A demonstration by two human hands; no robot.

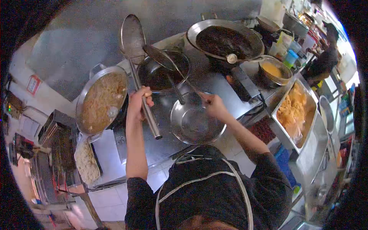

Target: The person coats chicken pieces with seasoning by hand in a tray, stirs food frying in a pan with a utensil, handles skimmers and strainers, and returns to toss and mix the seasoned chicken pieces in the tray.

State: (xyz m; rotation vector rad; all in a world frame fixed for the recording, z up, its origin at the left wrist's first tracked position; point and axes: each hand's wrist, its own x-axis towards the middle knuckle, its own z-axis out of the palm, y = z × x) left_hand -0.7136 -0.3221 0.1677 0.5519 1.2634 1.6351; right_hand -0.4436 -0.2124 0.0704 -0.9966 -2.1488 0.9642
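My left hand is closed around the thick metal handle of a large mesh strainer, its round head raised at the back. My right hand grips the thin handle of a long-handled utensil with a dark oval head; whether that head is a ladle or a skimmer I cannot tell. Both heads are near a wok with dark contents, the oval one over its rim. Beneath my right hand, a wide steel bowl sits on the metal worktop.
Left stands a large pan of brownish food. A big wok of dark liquid is at the back right, a ladle across its rim. Further right are a bowl of yellow liquid and a tray of orange-brown food. Another person stands far right.
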